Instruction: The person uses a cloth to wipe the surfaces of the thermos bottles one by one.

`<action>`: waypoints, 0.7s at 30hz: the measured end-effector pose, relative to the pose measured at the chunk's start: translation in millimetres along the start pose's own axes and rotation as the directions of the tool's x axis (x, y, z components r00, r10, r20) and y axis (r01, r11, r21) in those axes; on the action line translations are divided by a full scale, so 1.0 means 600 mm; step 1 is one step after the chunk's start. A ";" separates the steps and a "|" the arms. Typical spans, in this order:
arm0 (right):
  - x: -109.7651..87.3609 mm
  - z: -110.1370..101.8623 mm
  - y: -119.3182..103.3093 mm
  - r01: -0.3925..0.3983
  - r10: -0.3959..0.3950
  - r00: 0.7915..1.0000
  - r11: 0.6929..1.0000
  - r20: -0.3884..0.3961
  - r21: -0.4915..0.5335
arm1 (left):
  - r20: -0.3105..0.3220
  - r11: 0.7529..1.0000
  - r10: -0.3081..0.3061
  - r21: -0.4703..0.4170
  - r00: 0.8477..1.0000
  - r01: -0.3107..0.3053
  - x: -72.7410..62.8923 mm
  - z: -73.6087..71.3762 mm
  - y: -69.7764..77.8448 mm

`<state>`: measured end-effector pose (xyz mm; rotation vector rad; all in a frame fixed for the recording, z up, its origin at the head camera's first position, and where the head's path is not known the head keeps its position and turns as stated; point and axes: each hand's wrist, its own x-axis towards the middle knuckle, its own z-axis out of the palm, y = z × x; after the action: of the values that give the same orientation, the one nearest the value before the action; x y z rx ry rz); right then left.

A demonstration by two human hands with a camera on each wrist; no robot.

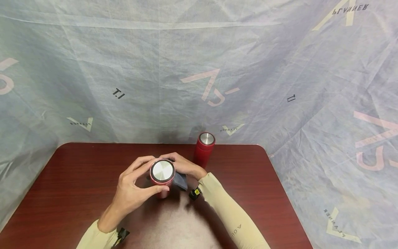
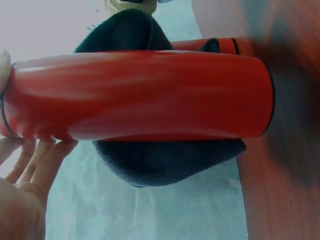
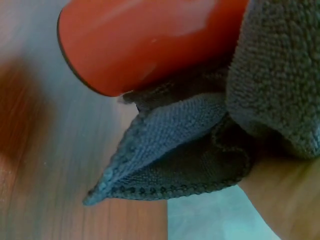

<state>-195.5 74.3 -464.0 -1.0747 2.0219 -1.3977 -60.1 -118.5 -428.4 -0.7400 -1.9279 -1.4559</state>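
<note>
A red thermos flask point(image 1: 162, 171) with a silver disc on its lid is held upright above the table. My left hand point(image 1: 128, 188) grips it near the lid, thumb on the near side and fingers on the far side. On its far right side, my right hand point(image 1: 186, 166) holds a dark grey cloth point(image 3: 175, 145) against the flask. The cloth's folded, stitched edge hangs loose below that hand. Seen from the left wrist, the flask's red body point(image 2: 145, 95) spans the view with cloth showing on both sides. The right fingers are mostly hidden behind flask and cloth.
A second red thermos flask point(image 1: 202, 152) stands upright on the dark red wooden table point(image 1: 248, 193), behind my right forearm. Grey printed fabric point(image 1: 140, 69) hangs behind the table and along its sides. A black strap device point(image 1: 195, 193) is on the right wrist.
</note>
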 end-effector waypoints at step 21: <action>-0.001 0.006 0.034 -0.062 0.062 0.998 0.998 0.017 0.014 | -0.005 0.998 0.058 -0.006 0.998 -0.058 0.009 0.000 0.013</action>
<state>-199.3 76.4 -484.3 -1.0056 2.0130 -1.3659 -57.8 -116.3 -419.4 -0.7878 -1.8839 -1.4283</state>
